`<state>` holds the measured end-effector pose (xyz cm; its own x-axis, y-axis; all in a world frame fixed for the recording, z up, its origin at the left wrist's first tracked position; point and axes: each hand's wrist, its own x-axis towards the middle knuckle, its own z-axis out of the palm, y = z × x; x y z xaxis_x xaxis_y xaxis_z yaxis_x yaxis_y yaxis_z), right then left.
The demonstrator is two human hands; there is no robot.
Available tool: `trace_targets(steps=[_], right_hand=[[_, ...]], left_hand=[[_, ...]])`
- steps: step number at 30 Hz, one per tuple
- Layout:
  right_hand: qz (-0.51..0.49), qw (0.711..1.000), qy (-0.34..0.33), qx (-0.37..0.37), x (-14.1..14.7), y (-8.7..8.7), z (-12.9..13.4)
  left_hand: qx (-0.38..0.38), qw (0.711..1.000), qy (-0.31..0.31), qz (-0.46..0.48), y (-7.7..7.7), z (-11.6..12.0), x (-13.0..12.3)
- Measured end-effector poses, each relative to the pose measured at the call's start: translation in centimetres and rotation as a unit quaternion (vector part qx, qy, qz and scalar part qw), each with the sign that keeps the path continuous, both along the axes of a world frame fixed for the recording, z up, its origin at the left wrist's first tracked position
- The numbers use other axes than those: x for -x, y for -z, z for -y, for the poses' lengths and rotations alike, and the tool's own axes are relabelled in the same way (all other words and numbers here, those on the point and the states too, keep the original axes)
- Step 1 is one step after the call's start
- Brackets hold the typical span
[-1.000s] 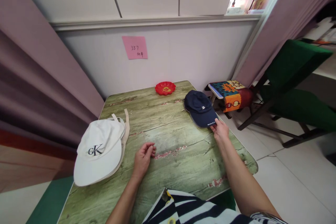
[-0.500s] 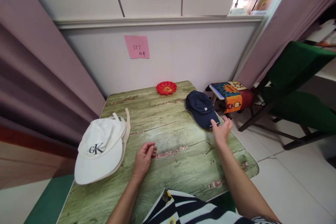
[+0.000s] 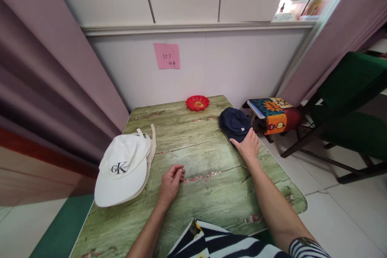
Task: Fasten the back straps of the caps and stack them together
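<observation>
One navy cap (image 3: 234, 122) lies at about 1 o'clock on the wood-patterned table (image 3: 205, 153), measured from the tabletop's middle, small pale letters on its front and its brim mostly hidden under the right hand (image 3: 248, 145). That hand reaches in from 5 o'clock, thumb and fingers spread apart and touching the cap; whether they grip the brim, I cannot tell. Just left of the table's middle, towards 8 o'clock, the left hand (image 3: 173, 181) rests near the surface with its fingers curled loosely closed, well apart from the navy cap. A white cap (image 3: 122, 169) sits at 9 o'clock, its brim towards 7, dark letters on the front and a pale strap (image 3: 153, 139) standing out beside it. Near the far edge, at 12 o'clock, is a red scalloped dish (image 3: 197, 103). Beyond the table, a pink note (image 3: 167, 56) is on the wall (image 3: 242, 60) at 11 o'clock, a stool with a colourful cover (image 3: 276, 117) stands at 2, and a green chair (image 3: 347, 88) is farther out that way.
</observation>
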<state>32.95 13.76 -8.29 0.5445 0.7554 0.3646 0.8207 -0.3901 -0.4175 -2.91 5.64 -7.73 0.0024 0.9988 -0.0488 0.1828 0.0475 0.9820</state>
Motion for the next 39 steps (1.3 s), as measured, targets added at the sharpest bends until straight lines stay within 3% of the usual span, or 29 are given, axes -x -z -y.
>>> trace_targets(steps=[8, 13, 15, 18, 21, 23, 28, 36, 39], right_hand=[[0.030, 0.999, -0.005, -0.027, 1.0, 0.9, 1.3], [0.051, 0.996, -0.024, -0.075, 1.4, 0.5, 2.2], [0.082, 0.989, -0.062, -0.108, 2.5, 0.1, 2.9], [0.102, 0.967, -0.186, -0.144, 5.7, -0.3, 3.5], [0.044, 0.927, -0.338, -0.154, 9.9, 0.1, 3.1], [-0.048, 0.908, -0.385, -0.157, 12.3, 0.8, 2.2], [-0.230, 0.884, -0.390, -0.113, 14.9, 2.5, 0.2], [-0.264, 0.871, -0.401, -0.104, 13.8, 2.7, 0.3], [-0.273, 0.867, -0.404, -0.104, 13.8, 2.5, 0.5]], left_hand=[[-0.004, 1.000, -0.005, 0.000, 0.0, 0.5, -0.4], [-0.012, 1.000, -0.008, 0.008, -0.1, 0.8, -0.6], [-0.015, 1.000, -0.008, 0.010, -0.2, 0.9, -0.7], [-0.017, 1.000, -0.009, 0.010, -0.2, 1.0, -0.8], [-0.021, 1.000, -0.011, 0.009, -0.2, 1.1, -0.9], [-0.024, 1.000, -0.013, 0.006, -0.1, 1.1, -1.0], [-0.033, 0.999, -0.018, 0.000, 0.1, 1.1, -0.9], [-0.047, 0.999, -0.026, -0.008, 0.6, 1.5, -1.1], [-0.070, 0.996, -0.042, -0.021, -0.8, 1.2, -0.8]])
